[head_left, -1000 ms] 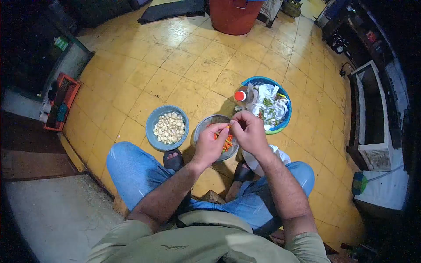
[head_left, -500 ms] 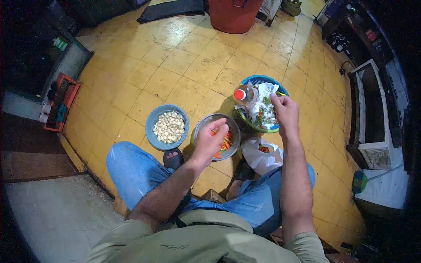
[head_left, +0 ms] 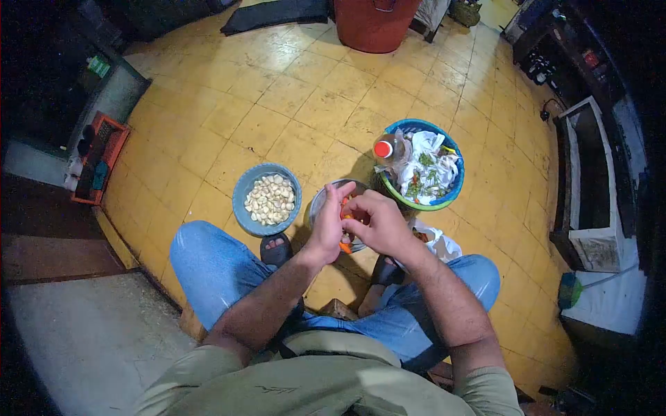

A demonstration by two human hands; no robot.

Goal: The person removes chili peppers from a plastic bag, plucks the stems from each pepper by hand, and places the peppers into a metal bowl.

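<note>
Over the grey mesh colander [head_left: 317, 205], my left hand [head_left: 329, 225] is raised with its fingers partly bent around something small that I cannot make out. My right hand [head_left: 378, 223] meets it there, thumb and fingertips pinched together; what they hold is too small to name. Red and orange chillies [head_left: 345, 246] show in the colander beneath my hands. On the left stands a blue-grey basin [head_left: 239, 208] of pale peeled cloves [head_left: 269, 200]. A white plastic bag [head_left: 444, 244] lies beside my right forearm, partly hidden by it.
A blue and green basket [head_left: 454, 191] holds plastic bags, green scraps and a red-capped bottle [head_left: 383, 149]. A red tub [head_left: 374, 28] stands at the back. An orange crate [head_left: 114, 156] is at the left, a white-framed cabinet [head_left: 593, 187] at the right. My feet flank the colander.
My right hand has moved from above the basket down and left to my left hand over the colander. My right forearm now covers part of the white bag.
</note>
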